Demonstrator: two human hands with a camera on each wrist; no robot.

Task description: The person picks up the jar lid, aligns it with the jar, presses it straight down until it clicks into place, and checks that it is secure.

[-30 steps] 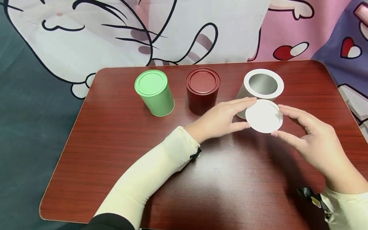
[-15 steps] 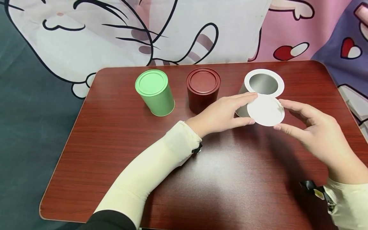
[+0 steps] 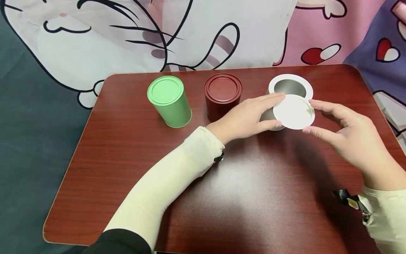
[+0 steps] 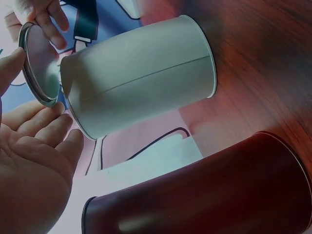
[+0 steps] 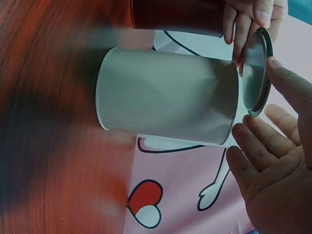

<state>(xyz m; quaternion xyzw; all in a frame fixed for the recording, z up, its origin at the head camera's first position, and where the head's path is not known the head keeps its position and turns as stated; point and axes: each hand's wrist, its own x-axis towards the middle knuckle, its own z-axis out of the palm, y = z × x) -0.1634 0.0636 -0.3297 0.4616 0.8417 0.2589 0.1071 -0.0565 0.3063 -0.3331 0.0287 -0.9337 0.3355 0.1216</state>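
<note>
My left hand (image 3: 248,116) and right hand (image 3: 352,135) hold a round white lid (image 3: 294,112) between them, each with thumb and fingertips at its edge. Its metal underside (image 5: 253,73) shows in the right wrist view. The lid hangs tilted just above the near side of an uncovered white can (image 4: 141,78), covering part of its mouth in the head view. Both wrist views show a narrow gap between lid and can. The can stands upright at the table's back right.
A dark red can (image 3: 223,91) with its lid on stands left of the white can, close to my left hand. Further left is a lidded green can (image 3: 169,102). All rest near the back edge of the reddish-brown table (image 3: 127,176), before a cartoon-printed cloth (image 3: 196,31).
Both hands have carried the white lid away from me, from in front of the white can to over the near part of its mouth. The cans have stayed put.
</note>
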